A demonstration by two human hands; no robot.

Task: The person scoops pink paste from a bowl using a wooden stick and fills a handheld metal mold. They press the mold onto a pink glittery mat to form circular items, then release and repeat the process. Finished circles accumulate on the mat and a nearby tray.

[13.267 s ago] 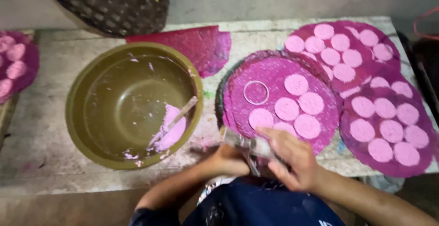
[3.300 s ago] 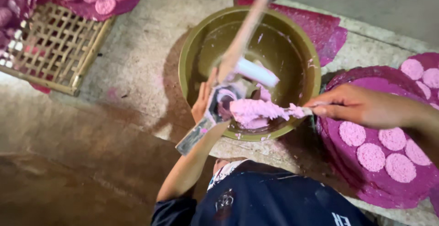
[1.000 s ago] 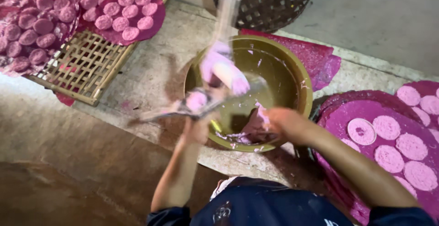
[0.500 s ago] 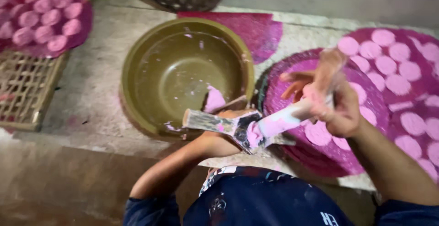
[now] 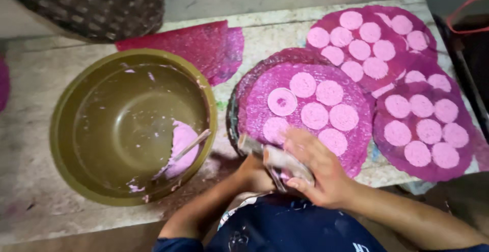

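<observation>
My left hand (image 5: 254, 173) grips a flat metal scraper (image 5: 277, 163) at the near edge of the table. My right hand (image 5: 318, 173) lies over the scraper's blade, fingers spread and pressing on it. Just beyond the hands sits a round purple mat (image 5: 305, 112) carrying several pale pink dough discs (image 5: 314, 115), one with a ring mould (image 5: 282, 101) on it. To the left stands a large olive bowl (image 5: 102, 124) with a little pink dough (image 5: 181, 145) and a stick (image 5: 191, 145) inside.
More purple mats with pink discs (image 5: 417, 124) cover the right of the stone table (image 5: 30, 191), another at the back right (image 5: 367, 43). A bare purple sheet (image 5: 198, 45) lies behind the bowl. A dark woven basket (image 5: 91, 2) stands at the back left.
The view has swung right from the bowl to the mats. My right hand has left the pink-coated stick, which now rests in the bowl, and has come down onto the scraper.
</observation>
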